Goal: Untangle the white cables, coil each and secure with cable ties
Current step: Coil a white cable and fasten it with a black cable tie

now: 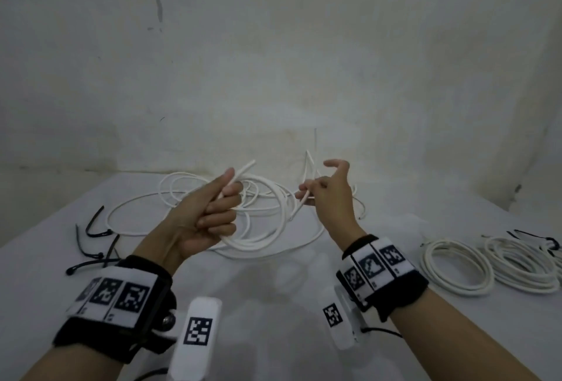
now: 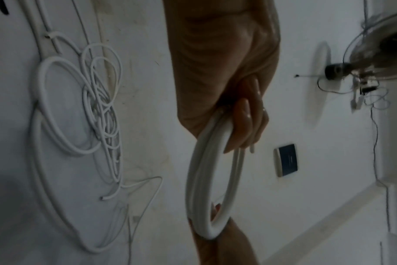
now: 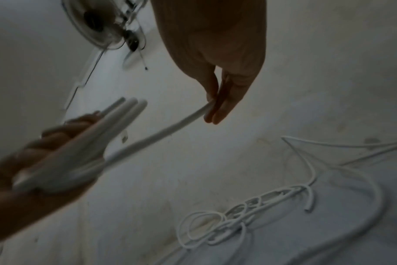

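2 coils are already laid at the table's right; ties on them cannot be confirmed. A third coil of smooth, stiff round cable is gripped by the left hand, its end pinched by the right hand. A thinner tangle and black ties are left.

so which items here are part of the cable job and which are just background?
Part of the job:
- left hand gripping a part-wound coil
- right hand pinching that cable's free end
- tangled white cables on the table
- black cable ties
- two finished coils

Background:
- wall fan
- wall switch
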A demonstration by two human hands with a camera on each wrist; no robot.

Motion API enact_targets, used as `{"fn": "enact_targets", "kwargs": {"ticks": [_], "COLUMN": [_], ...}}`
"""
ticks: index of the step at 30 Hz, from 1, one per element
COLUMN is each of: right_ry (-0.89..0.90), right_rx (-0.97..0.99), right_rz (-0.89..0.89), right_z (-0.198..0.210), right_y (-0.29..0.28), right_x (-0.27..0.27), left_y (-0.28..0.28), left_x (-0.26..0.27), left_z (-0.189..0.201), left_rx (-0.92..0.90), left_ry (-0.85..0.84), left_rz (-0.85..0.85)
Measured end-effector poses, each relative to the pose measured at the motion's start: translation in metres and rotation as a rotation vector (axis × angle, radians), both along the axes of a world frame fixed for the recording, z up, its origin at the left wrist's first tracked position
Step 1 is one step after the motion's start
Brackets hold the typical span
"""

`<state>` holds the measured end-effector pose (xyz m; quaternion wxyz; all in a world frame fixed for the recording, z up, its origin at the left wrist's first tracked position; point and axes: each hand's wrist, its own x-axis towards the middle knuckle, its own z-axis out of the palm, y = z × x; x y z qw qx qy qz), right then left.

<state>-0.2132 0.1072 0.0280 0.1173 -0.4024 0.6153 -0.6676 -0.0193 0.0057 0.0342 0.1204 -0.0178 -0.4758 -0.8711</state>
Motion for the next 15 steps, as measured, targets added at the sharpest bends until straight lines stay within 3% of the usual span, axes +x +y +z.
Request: {"fn": "enact_targets", "kwargs": {"ticks": [3, 9, 15], "right_ry": [-0.114, 0.126, 0.203], "right_rx": [0.005, 0.202, 0.272], "right_rz": [0.168, 0.488, 0.707], "right_z": [0.016, 0.025, 0.025], "right_y": [-0.001, 0.001, 0.011], "right_x": [0.008, 0.022, 0.027], "left_y": [0.010, 0.015, 0.012], "left_x": [0.000, -0.001, 0.002], "left_z": [0.001, 0.004, 0.004], "left_rx": [-0.099, -0.242, -0.037], "left_ry": [-0.167, -0.411, -0.336], "left_rz": [0.154, 0.200, 0.190]}}
